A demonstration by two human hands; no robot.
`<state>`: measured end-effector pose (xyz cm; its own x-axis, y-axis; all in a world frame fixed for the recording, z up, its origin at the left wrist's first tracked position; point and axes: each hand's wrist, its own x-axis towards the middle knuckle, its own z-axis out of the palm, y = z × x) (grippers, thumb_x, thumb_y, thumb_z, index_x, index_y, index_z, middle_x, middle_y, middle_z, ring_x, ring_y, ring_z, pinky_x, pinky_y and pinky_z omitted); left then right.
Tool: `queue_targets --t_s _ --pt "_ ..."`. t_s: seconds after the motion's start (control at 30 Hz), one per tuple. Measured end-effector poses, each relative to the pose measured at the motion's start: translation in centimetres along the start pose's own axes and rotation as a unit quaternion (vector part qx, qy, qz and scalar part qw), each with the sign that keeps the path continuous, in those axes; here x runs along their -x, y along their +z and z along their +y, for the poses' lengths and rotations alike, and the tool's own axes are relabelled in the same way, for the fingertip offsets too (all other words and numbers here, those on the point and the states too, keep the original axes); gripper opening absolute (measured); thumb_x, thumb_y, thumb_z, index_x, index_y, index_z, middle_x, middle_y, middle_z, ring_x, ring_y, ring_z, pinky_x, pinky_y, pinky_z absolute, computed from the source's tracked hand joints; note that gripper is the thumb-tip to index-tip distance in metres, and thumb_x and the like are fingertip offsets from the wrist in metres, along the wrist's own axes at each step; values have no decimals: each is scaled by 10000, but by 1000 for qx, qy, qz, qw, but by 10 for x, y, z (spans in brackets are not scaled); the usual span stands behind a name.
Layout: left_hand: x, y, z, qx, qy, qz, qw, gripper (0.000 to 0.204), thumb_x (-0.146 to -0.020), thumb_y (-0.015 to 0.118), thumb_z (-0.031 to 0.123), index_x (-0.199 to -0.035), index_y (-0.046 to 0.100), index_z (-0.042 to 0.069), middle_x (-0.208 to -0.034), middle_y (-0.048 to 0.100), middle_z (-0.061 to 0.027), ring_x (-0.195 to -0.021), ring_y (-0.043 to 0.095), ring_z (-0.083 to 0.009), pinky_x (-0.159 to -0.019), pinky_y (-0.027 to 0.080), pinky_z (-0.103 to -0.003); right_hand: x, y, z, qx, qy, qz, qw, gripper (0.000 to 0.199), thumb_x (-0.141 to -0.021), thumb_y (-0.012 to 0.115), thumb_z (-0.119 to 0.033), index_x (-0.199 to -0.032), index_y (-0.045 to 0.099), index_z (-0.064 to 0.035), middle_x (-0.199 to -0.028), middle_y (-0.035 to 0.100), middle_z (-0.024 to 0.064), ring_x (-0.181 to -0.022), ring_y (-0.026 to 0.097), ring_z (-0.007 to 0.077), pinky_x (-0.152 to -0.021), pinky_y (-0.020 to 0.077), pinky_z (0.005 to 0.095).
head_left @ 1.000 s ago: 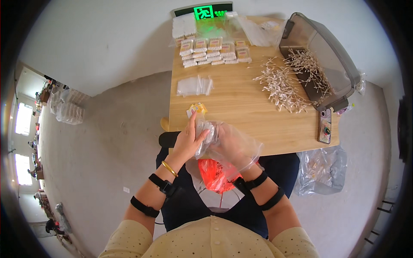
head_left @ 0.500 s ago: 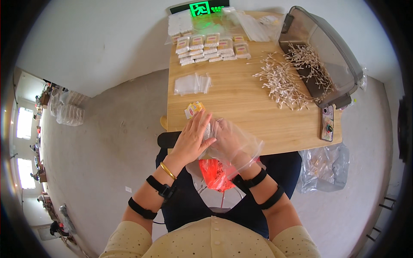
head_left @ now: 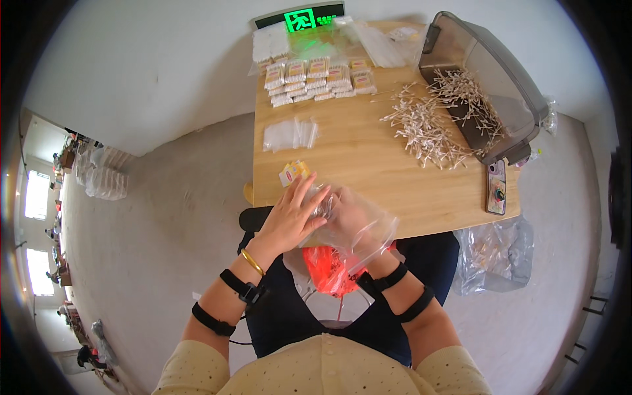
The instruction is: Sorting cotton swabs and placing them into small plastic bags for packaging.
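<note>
A large clear plastic bag (head_left: 374,221) covers my right hand (head_left: 350,220), which is inside it at the table's near edge. Through the film its fingers look curled; whatever they hold cannot be made out. My left hand (head_left: 289,214) rests against the bag's left side with its fingers stretched and apart. Crumpled film lies between the two hands. Just beyond my left fingertips are a few small yellow-and-white cards (head_left: 293,172). Farther off sits a row of small clear bags (head_left: 289,134).
Packs of cotton swabs (head_left: 318,80) are stacked at the back. Loose cotton swabs (head_left: 428,131) spill from a tipped grey bin (head_left: 526,72) at the right. A phone (head_left: 496,187) lies by the right edge. A red bag (head_left: 329,270) hangs below the table between my legs.
The fingers of my right hand have curled more inside the bag. My left hand has stayed nearly in place, its fingers slightly more spread. The whole view has shifted a little.
</note>
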<state>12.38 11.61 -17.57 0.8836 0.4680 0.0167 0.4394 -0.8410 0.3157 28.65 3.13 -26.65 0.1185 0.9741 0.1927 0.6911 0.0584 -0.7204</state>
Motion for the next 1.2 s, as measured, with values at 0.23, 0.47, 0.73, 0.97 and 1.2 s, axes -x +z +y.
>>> queue_targets --t_s 0.23,0.47,0.73,0.97,1.2 --pt "3 -5 5 -90 3 9 996 626 -962 605 429 -1481 463 108 -1609 300 -112 -1501 218 -410 -1211 253 -553 -2 -19 -11 -6 -71 9 997 521 -835 739 -221 -1304 560 -83 -1253 588 126 -1097 606 337 -918 517 438" --pt "-3 6 12 -90 4 5 996 658 -983 520 532 -1430 517 49 -1580 352 -123 -1506 212 -384 -1230 209 -545 32 -38 35 -146 -86 -104 980 402 -922 678 -194 -1294 615 -54 -1337 607 134 -1171 612 303 -974 506 388" --pt "-1 8 12 -75 -16 16 997 646 -982 534 512 -1422 526 40 -1569 365 -122 -1506 216 -379 -1229 201 -549 -29 -208 83 -176 235 -87 952 233 -1005 588 -209 -958 731 -31 -865 727 35 -756 641 111 -683 506 275" --pt "-6 8 13 -63 -21 7 998 669 -944 584 509 -1434 510 59 -1562 375 -123 -1496 235 -400 -1222 202 -567 -224 -160 137 31 209 132 968 463 -880 706 -303 -1185 668 43 -1081 717 197 -996 684 292 -878 521 365" --pt "2 10 10 -50 -52 1 997 675 -943 565 546 -1426 525 77 -1568 374 -105 -1503 231 -386 -1221 207 -571 -312 -107 135 131 397 46 907 773 -773 772 -449 -1340 562 31 -1313 625 268 -1251 603 355 -1030 483 425"
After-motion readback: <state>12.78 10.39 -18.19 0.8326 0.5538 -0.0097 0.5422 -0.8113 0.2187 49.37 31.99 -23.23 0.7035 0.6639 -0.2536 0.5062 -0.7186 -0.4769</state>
